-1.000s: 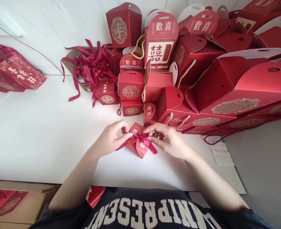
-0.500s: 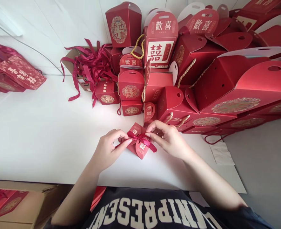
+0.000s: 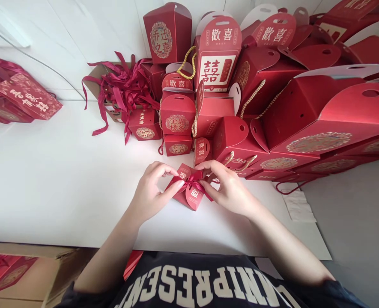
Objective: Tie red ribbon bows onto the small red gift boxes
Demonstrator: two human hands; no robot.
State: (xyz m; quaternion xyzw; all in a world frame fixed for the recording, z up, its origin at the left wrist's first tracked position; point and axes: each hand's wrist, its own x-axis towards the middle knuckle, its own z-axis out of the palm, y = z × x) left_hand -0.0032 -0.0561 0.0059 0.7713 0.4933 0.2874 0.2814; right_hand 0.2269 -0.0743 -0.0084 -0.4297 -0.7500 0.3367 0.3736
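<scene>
A small red gift box with pale printed characters sits on the white table, tilted corner-first toward me. A dark red ribbon is tied in a bow across its top. On the left side, my left hand has its thumb on the ribbon near the knot and its index finger by the box's edge, curled around the bow's left part. My right hand pinches the bow's right loop between thumb and index finger. Its other fingers are partly hidden behind.
Stacked red gift boxes with rope handles fill the back and right. An open carton overflowing with red ribbons stands at back left. More red boxes lie far left. A cardboard box is below the table's front edge.
My left fingers have spread wider and shifted right, closer over the bow. The right fingers stay at the bow's right loop. The small box has turned and slid slightly right.
</scene>
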